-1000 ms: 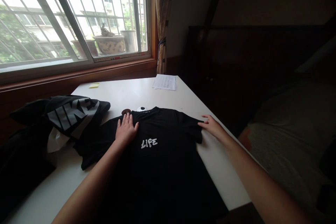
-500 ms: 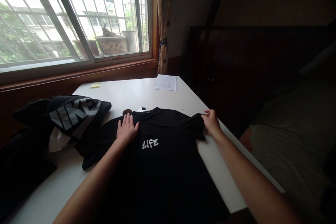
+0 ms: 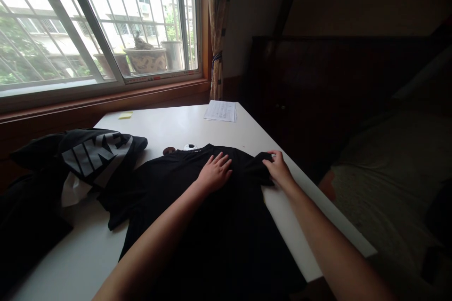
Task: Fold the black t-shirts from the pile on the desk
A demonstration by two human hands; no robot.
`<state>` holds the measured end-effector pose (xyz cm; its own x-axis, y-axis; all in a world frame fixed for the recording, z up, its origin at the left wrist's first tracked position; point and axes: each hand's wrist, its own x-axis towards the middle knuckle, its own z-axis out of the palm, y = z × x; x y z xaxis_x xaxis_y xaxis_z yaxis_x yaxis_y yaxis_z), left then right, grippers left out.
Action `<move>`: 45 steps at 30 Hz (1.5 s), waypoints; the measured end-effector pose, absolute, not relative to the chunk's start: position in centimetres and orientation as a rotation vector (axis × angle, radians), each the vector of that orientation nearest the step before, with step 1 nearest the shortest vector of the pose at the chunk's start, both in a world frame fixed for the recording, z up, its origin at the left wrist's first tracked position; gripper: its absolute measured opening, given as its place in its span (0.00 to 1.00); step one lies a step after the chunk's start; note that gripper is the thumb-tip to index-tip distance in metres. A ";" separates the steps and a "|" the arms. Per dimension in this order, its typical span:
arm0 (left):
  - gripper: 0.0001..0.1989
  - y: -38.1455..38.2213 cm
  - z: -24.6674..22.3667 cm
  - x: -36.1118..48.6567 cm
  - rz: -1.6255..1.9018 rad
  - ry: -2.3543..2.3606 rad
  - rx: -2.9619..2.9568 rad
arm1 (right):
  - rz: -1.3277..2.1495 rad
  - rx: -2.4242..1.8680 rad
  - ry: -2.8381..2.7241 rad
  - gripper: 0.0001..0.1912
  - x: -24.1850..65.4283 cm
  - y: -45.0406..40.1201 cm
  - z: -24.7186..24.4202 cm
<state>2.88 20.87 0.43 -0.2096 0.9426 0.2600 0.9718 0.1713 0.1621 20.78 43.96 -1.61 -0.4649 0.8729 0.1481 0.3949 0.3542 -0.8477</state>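
A black T-shirt (image 3: pixel 240 225) lies spread over the white table, its collar toward the far side. My left hand (image 3: pixel 214 172) rests flat on the upper chest of the shirt, fingers stretched out; the white lettering seen earlier is hidden by that hand and forearm. At the right side, my right hand (image 3: pixel 278 165) pinches the edge of the shirt's sleeve between thumb and fingers. Just beyond the collar sit a small brown round object (image 3: pixel 169 151) and a white round object (image 3: pixel 190 146) with a dark centre.
Bundled dark clothing (image 3: pixel 99 150) with large grey letters covers the table's left part. Papers (image 3: pixel 221 111) and a yellow pad (image 3: pixel 125 115) lie at the far end of the white table (image 3: pixel 162 120). A barred window (image 3: pixel 141 23) is behind; part of a person (image 3: pixel 328 186) shows at right.
My left hand has slid right from near the collar's left side to the middle of the chest, covering the lettering. My right hand still pinches the sleeve, slightly shifted.
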 end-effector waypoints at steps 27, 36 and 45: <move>0.22 23.8 -1.0 0.0 -0.641 -2.403 -1.936 | 0.430 0.158 -2.613 0.24 21.0 32.5 5.3; 0.21 23.3 0.1 -1.8 -0.938 -2.515 -1.691 | 0.759 -0.294 -2.357 0.13 24.0 35.4 5.5; 0.31 23.4 0.7 -0.1 -0.778 -2.598 -1.652 | 0.765 -0.274 -2.684 0.22 26.4 36.7 1.8</move>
<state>-0.14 23.43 0.69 -0.4586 0.8591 0.2272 0.8425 0.3390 0.4187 26.37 36.72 1.81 -0.9252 0.2717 0.2651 0.0912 0.8370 -0.5396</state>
